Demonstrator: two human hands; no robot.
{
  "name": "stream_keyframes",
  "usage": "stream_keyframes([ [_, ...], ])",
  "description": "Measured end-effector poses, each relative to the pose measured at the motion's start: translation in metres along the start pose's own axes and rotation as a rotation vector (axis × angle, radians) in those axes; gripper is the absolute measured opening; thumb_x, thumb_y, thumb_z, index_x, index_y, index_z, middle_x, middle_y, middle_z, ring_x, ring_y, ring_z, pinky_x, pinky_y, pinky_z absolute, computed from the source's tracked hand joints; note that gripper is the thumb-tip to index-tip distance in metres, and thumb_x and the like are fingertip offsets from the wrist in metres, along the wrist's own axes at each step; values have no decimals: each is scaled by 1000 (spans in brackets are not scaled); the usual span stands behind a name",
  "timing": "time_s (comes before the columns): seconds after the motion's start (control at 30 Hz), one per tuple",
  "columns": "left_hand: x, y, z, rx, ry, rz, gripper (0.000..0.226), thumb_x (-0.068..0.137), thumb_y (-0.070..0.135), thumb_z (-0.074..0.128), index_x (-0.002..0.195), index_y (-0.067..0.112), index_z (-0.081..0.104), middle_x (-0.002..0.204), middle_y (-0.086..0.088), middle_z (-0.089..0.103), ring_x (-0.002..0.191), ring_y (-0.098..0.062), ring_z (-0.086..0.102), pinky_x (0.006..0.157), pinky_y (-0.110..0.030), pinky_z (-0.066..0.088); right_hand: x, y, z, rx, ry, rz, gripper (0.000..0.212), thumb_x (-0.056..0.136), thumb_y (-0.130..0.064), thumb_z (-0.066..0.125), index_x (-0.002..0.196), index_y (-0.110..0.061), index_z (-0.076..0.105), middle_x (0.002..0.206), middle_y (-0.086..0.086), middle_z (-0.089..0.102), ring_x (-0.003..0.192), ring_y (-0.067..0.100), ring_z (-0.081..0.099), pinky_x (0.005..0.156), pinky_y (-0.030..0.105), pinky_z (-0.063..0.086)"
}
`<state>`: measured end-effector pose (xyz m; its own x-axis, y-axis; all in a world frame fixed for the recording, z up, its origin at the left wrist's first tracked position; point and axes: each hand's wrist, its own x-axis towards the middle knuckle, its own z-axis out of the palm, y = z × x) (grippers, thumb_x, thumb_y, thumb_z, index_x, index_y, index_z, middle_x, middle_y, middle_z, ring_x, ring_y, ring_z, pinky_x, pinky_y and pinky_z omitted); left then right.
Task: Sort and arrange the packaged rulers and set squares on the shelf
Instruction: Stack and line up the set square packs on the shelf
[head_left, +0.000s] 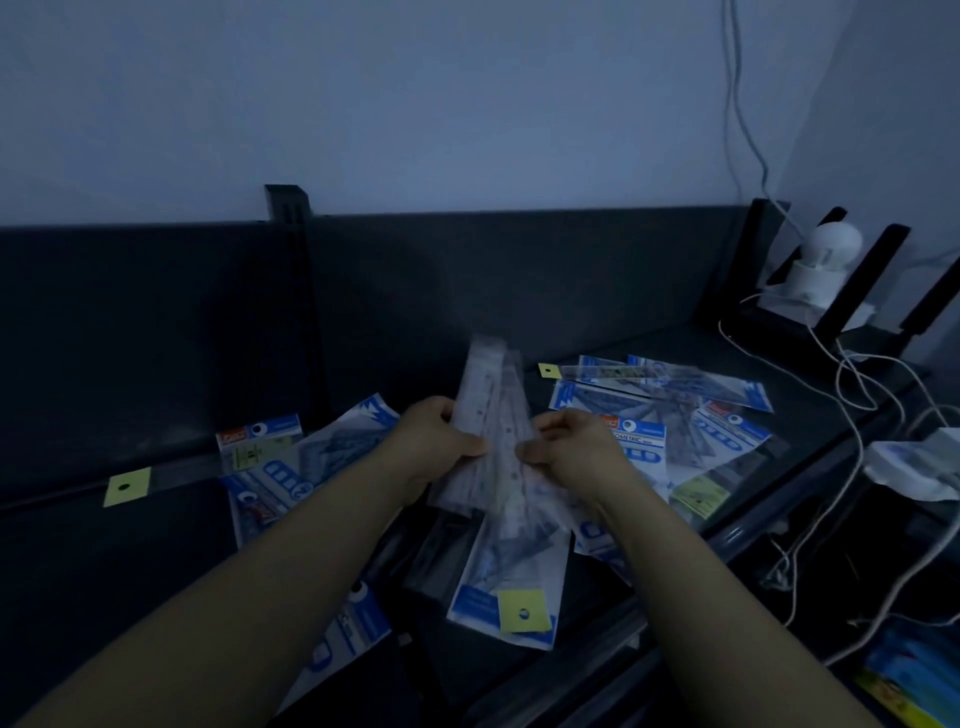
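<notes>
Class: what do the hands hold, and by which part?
A fanned bundle of clear ruler packs; the left hand grips its left edge, the right hand its right edge.

A white round device (826, 252) sits far right, white cables (852, 387) trailing beside it.

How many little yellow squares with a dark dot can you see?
3: one yellow square on the dark shelf at the left, one at the back by the right-hand pile, one on the blue packet in front. Others may hide under packets.
</notes>
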<state>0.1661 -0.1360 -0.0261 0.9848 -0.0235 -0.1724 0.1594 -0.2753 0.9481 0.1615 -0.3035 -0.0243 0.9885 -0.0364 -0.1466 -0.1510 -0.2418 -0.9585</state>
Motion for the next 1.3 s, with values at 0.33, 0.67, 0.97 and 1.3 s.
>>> stream_keyframes([
  [0.33, -19, 20, -27, -116, 94, 0, 39, 80, 13, 76, 115, 8, 60, 105, -9, 67, 91, -22, 67, 76, -34, 57, -8, -20, 10, 118, -133, -111, 14, 83, 0, 68, 91, -10, 63, 93, 16, 70, 78, 28, 66, 79, 45, 56],
  [0.67, -45, 7, -45, -217, 247, -37, 34, 79, 8, 76, 110, 8, 62, 101, -10, 68, 90, -25, 67, 80, -39, 57, -10, -22, 42, 103, -140, -164, 13, 85, -4, 67, 96, -12, 66, 94, 12, 71, 84, 29, 69, 78, 43, 58],
  [0.97, -71, 9, -61, -249, 278, -38, 29, 82, 8, 72, 110, 5, 63, 103, -13, 69, 90, -25, 68, 75, -37, 58, -28, -34, 61, 119, -229, -219, 14, 85, -4, 65, 93, -16, 65, 96, 12, 72, 86, 27, 70, 81, 43, 58],
  [1.3, -117, -1, -110, -255, 351, -42, 26, 83, 10, 71, 108, 5, 64, 99, -13, 70, 87, -26, 69, 72, -37, 58, -59, -54, 107, 128, -361, -246, 17, 85, -2, 65, 93, -17, 64, 91, 11, 71, 82, 25, 70, 76, 39, 58],
])
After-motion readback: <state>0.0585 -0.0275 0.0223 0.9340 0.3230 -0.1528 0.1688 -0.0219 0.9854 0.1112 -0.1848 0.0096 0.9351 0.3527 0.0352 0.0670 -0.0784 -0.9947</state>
